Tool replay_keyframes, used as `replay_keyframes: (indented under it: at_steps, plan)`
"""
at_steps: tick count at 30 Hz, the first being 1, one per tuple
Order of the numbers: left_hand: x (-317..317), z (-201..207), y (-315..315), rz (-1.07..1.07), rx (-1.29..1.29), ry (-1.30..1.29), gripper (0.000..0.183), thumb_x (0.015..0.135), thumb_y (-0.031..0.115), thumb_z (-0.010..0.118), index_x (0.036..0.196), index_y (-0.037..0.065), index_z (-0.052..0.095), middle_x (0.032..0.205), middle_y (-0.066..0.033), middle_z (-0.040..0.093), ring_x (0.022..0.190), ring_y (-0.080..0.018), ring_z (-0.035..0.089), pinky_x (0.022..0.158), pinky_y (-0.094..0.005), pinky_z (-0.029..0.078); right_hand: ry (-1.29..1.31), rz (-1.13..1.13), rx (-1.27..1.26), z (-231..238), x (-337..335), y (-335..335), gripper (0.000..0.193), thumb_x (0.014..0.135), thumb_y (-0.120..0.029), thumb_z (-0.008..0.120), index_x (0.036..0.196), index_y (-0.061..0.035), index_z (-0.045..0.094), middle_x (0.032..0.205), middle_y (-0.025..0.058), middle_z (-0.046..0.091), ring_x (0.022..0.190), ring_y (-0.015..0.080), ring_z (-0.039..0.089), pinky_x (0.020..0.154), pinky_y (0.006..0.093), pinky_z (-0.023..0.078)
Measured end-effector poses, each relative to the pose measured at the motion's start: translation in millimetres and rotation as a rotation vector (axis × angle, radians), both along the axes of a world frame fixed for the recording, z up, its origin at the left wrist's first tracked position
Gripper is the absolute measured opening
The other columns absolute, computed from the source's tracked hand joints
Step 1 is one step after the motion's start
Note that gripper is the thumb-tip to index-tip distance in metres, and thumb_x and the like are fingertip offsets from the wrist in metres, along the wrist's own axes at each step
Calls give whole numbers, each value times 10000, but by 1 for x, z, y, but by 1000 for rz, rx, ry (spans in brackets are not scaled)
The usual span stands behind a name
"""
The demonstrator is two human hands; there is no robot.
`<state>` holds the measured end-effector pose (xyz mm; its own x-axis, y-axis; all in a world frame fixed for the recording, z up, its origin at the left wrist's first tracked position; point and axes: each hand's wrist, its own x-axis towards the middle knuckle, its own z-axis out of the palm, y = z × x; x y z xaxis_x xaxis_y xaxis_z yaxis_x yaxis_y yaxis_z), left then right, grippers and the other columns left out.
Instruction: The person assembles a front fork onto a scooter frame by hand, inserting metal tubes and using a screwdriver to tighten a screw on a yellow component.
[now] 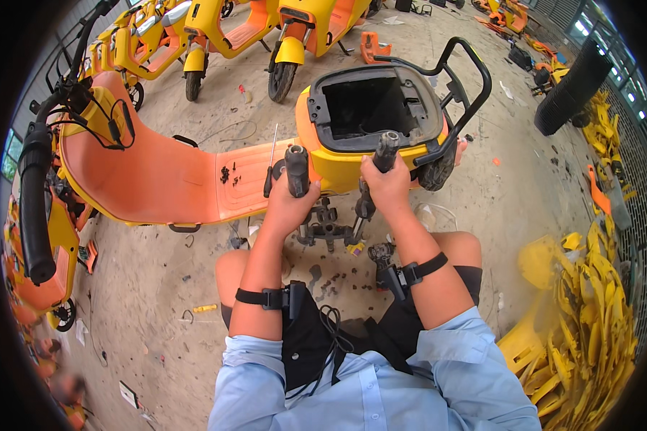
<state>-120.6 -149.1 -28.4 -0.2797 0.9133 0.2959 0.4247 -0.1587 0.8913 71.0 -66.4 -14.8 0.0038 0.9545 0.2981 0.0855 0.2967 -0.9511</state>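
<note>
My left hand (pixel 290 210) is closed round one black grip (pixel 296 171) of what looks like a detached scooter handlebar. Round its other black grip (pixel 386 152) my right hand (pixel 389 185) is closed too. Both grips point upward, and the bar's metal middle part (pixel 326 228) hangs low between my knees. Just beyond it stands a yellow and orange scooter (pixel 142 176) with its seat compartment (pixel 363 100) uncovered. A screwdriver (pixel 271 167) with a long thin shaft leans at the footboard, close to my left hand. Several small dark screws (pixel 228 174) lie on the orange footboard.
More yellow scooters (pixel 226 29) stand in a row at the far left. At the right lies a large heap of yellow body panels (pixel 575 337). A black ribbed cylinder (pixel 574 87) rises at the far right. Small dark parts (pixel 334 284) are scattered on the concrete floor below my hands.
</note>
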Motion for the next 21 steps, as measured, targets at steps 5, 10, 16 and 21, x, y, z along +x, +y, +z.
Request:
replay_keyframes:
  at_steps: [5,10,16,21]
  plan:
    - [1,4,-2,-18,12,6,167,882,139,718,892,41,584,774,29,536,720,-85,498,659,-273,448,28,69,-39,1,6,-1,240,823,-191,741,817,-24,568,687,9,586,617,100,502,587,305,441]
    - [1,3,-5,-28,-36,-11,167,879,138,724,907,50,585,778,35,531,727,-84,499,663,-274,447,59,126,-86,5,7,-4,218,843,-163,740,825,-35,565,710,-6,591,638,78,508,593,279,439]
    - [5,8,-13,-7,-34,-89,243,814,102,743,995,11,610,879,-77,602,813,-190,557,765,-348,485,83,181,-48,0,12,-9,226,860,-162,748,838,-44,557,714,-11,580,638,80,510,597,279,445]
    - [13,22,-18,-22,-61,-119,260,812,98,749,1012,5,611,878,-74,630,824,-157,580,755,-331,496,78,171,-64,-2,15,-9,228,856,-159,753,835,-46,556,712,-11,575,640,82,511,600,277,445]
